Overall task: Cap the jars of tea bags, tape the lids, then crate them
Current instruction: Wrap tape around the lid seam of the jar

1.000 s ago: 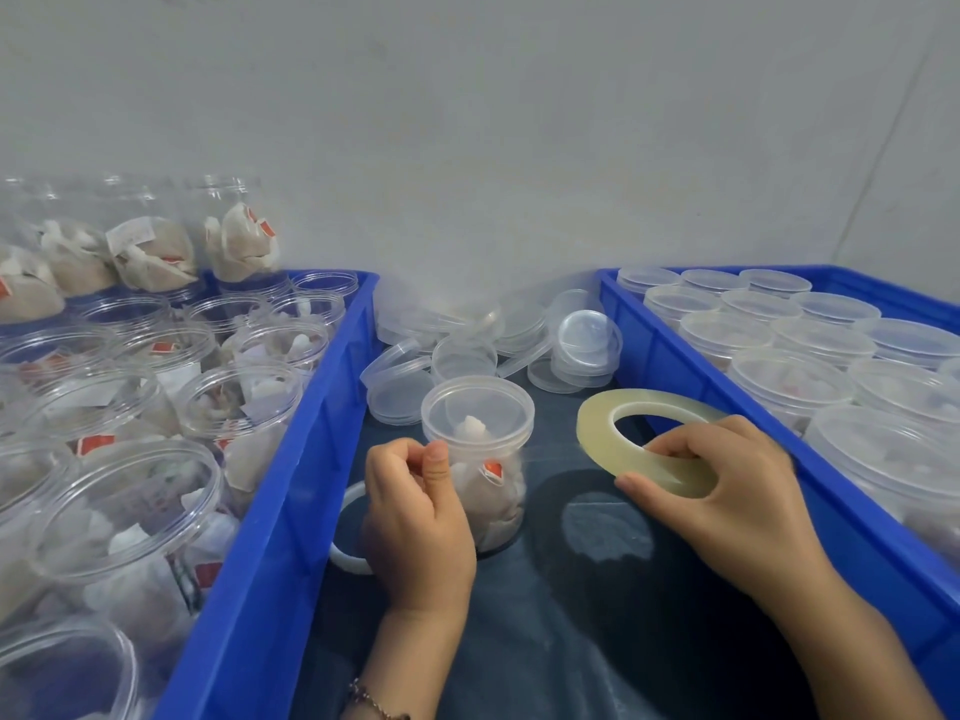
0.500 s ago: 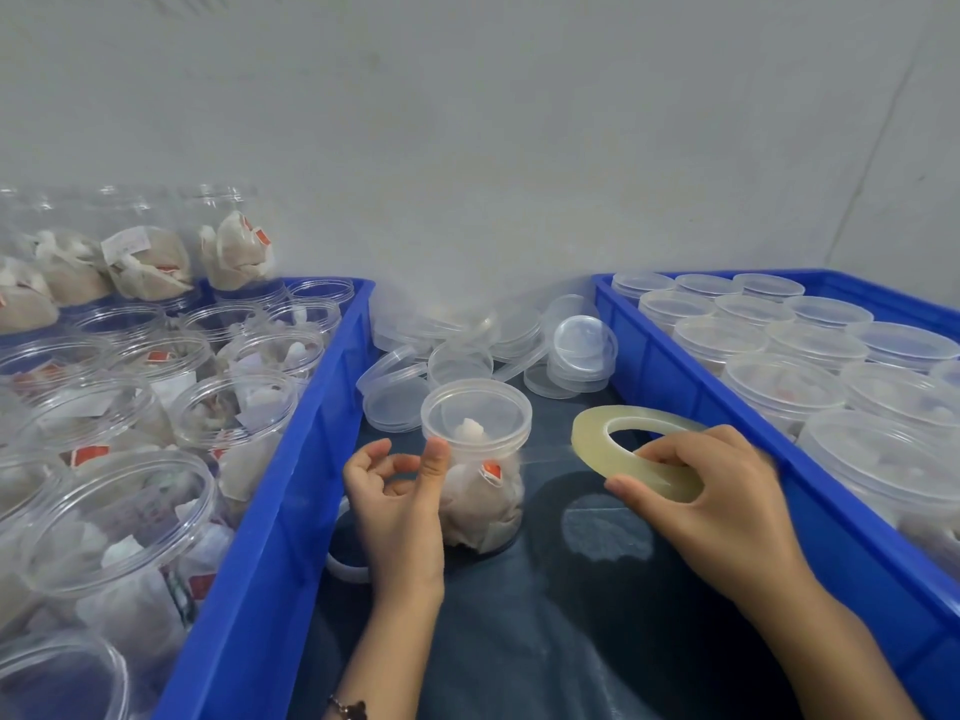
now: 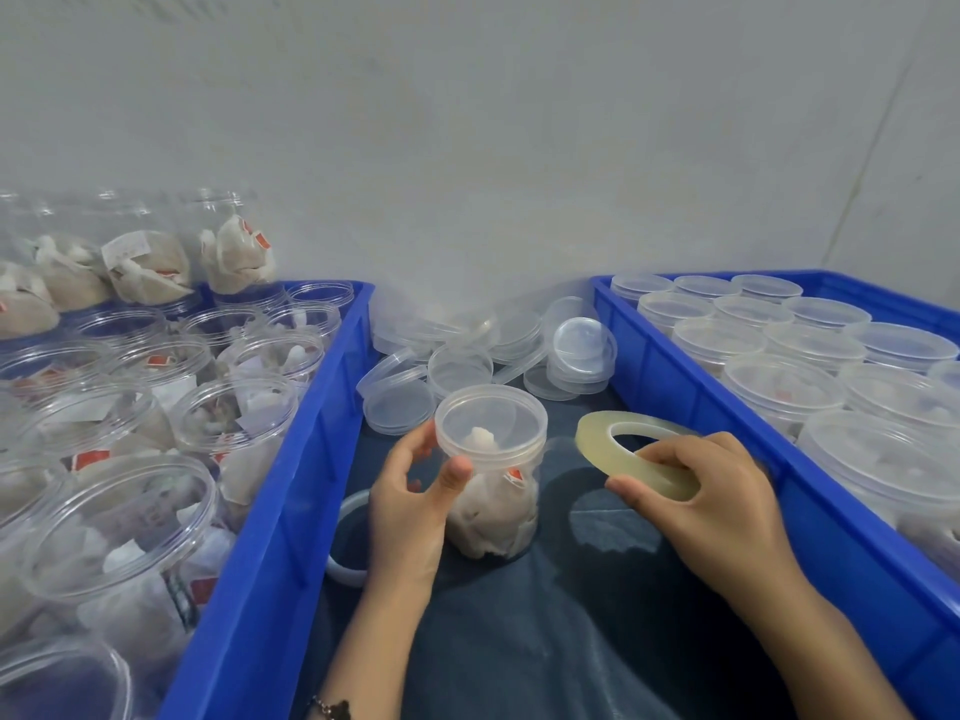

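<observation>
Taping proceeds best with the left hand (image 3: 410, 504) gripping the capped jar (image 3: 491, 470) steady while the right hand (image 3: 701, 491), at 3 o'clock, pinches the tape roll (image 3: 597, 433); align tape on the lid seam.

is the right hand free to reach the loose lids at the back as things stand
Probably not yet. The right hand grips the tape roll, so it is occupied. The path itself looks open: nothing stands between it and the loose lids behind the capped jar, which the left hand holds.
</observation>
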A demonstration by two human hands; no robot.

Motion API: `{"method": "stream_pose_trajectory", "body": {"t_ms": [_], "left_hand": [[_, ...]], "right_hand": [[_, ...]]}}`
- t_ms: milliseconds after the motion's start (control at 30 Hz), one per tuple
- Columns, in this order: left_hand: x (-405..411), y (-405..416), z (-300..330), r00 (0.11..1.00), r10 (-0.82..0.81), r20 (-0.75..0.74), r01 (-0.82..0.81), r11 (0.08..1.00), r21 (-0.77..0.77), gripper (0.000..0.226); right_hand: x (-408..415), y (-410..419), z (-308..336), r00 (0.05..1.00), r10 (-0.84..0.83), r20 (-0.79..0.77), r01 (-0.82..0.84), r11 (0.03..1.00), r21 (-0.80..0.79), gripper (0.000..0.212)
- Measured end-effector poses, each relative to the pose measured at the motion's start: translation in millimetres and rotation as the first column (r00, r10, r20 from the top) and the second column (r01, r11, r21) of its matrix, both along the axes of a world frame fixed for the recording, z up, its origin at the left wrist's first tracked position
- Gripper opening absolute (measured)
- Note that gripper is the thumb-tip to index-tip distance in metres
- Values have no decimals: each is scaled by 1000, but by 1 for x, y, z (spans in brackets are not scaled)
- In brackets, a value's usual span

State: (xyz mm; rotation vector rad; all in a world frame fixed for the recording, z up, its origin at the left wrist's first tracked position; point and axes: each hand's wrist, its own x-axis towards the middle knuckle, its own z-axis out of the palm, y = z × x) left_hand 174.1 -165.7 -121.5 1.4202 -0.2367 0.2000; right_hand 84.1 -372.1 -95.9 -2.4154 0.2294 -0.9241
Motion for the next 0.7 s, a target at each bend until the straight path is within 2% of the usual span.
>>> {"method": "stream_pose_trajectory", "body": {"t_ms": [33, 133, 167, 300, 400, 433, 500, 700], "left_hand": [[0, 0, 0, 1000, -12, -8, 12, 1000, -23, 82], [2, -2, 2, 1000, 5, -10, -5, 999, -36, 41], [2, -2, 1, 1000, 10, -4, -10, 999, -30, 40], [0, 0, 0, 999, -36, -24, 34, 998, -59, 70], [-5, -5, -2, 997, -82, 2, 81, 995, 51, 103], [-7, -9, -3, 996, -90, 21, 87, 991, 106, 104], [-11, -16, -7, 997, -60, 48, 52, 986, 157, 92], [-11, -15, -7, 999, 3, 33, -6, 994, 108, 72]], "right_hand": [[0, 0, 0, 1000, 0, 0, 0, 1000, -2, 24], [1, 0, 0, 1000, 0, -9, 0, 1000, -7, 24], [2, 0, 0, 1000, -1, -12, 1, 1000, -10, 24], [2, 1, 0, 1000, -12, -10, 12, 1000, -14, 25], [2, 3, 0, 1000, -27, 0, 27, 1000, -8, 28], [3, 3, 0, 1000, -30, 6, 30, 1000, -7, 29], [3, 5, 1, 999, -31, 14, 31, 1000, -4, 32], [5, 7, 2, 998, -58, 13, 59, 989, -137, 55]]}}
